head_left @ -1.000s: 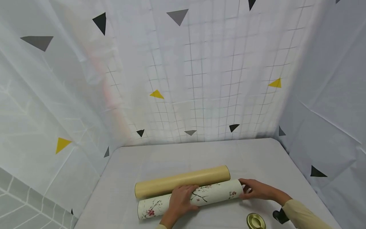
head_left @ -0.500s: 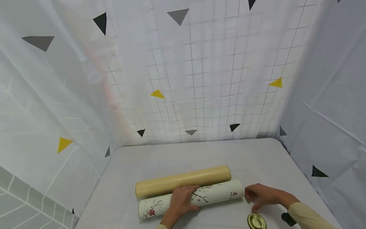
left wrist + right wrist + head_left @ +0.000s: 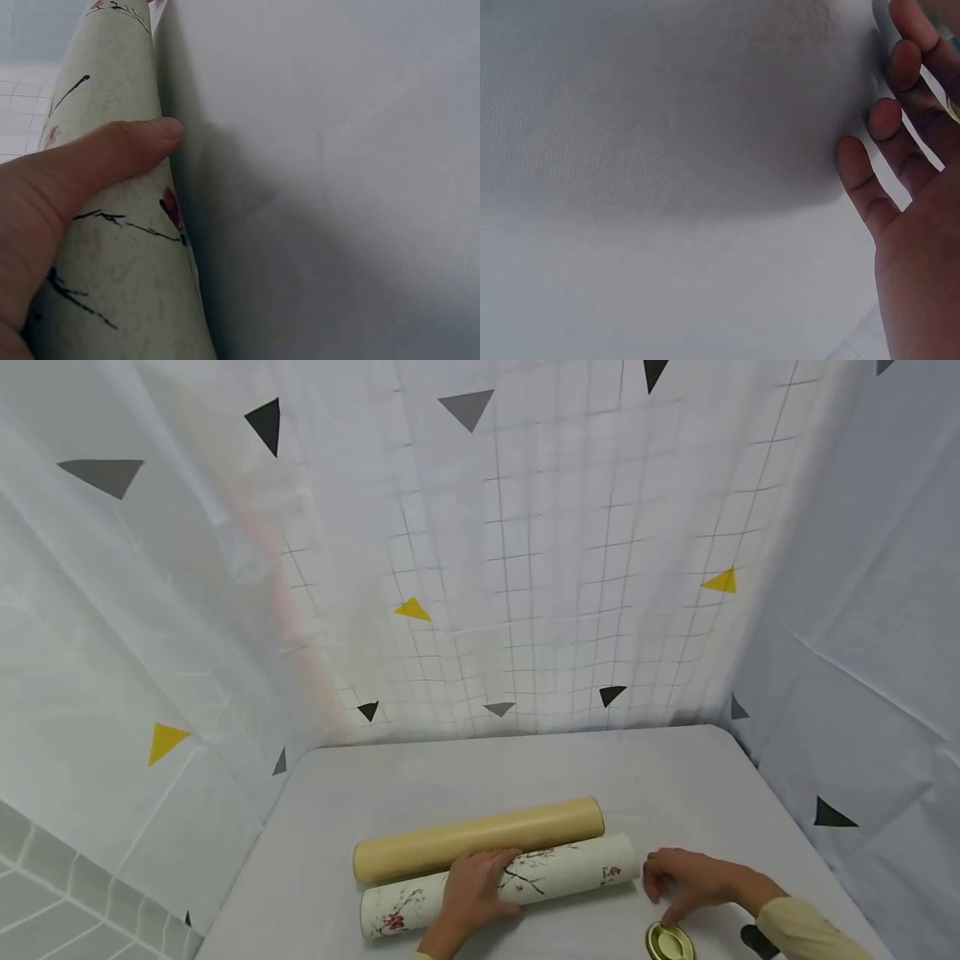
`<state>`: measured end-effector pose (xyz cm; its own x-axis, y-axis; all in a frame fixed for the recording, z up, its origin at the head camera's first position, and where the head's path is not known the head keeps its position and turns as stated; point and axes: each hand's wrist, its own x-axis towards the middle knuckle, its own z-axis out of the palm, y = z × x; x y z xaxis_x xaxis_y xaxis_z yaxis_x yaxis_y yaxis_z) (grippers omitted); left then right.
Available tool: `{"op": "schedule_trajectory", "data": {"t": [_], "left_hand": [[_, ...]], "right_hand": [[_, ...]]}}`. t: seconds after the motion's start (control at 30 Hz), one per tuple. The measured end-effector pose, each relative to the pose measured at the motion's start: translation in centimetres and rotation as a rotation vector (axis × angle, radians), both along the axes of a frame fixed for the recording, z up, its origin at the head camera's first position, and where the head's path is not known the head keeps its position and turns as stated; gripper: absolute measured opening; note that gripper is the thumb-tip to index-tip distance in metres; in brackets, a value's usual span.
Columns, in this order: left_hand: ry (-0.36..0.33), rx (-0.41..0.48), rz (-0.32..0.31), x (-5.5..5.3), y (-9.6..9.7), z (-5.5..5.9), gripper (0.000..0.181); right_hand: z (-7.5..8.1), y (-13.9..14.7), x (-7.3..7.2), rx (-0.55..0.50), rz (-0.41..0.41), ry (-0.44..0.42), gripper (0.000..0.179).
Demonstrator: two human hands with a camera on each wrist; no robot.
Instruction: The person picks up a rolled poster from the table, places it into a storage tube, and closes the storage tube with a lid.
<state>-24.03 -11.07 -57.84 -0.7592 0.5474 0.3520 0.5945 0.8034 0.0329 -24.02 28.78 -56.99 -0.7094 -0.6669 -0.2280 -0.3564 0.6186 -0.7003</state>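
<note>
A white tube [image 3: 573, 866] printed with blossom branches lies slantwise across the table. My left hand [image 3: 474, 891] grips it near the middle from above, fingers on its far side. In the left wrist view the thumb [image 3: 124, 154] lies across the tube's printed surface. Off the tube's right end is my right hand [image 3: 690, 881], holding nothing, its fingers loosely bent. Its thumb tip hangs right at a round gold lid [image 3: 671, 943] on the table. In the right wrist view the fingers [image 3: 862, 176] are spread slightly apart over the white cloth.
A tan tube [image 3: 480, 841] lies alongside, just behind the printed one. Beside the right sleeve is a small black object [image 3: 759, 941], partly covered. White cloth covers the table [image 3: 450, 768], and fabric walls with triangle marks [image 3: 611, 695] rise at the back and sides.
My right hand has left the printed tube's right end and moved right and nearer, its thumb dropping to the gold lid. The left hand has kept its place on the tube.
</note>
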Motion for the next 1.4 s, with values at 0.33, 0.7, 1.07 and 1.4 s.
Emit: {"op": "schedule_trajectory", "data": {"t": [0.33, 0.7, 1.07, 1.4], "left_hand": [[0.033, 0.017, -0.014, -0.1, -0.4, -0.2, 0.085], [0.037, -0.01, -0.024, 0.1, -0.5, -0.5, 0.086], [0.0, -0.019, 0.006, -0.2, -0.3, 0.0, 0.086], [0.043, 0.005, -0.003, -0.1, -0.2, 0.2, 0.088]], "right_hand": [[-0.6, 0.3, -0.5, -0.105, 0.004, 0.078, 0.018], [-1.4, -0.1, 0.2, -0.004, -0.097, 0.114, 0.043], [-1.7, -0.2, -0.3, 0.08, -0.104, 0.2, 0.063], [-2.1, 0.3, -0.3, 0.057, -0.174, 0.434, 0.063]]}}
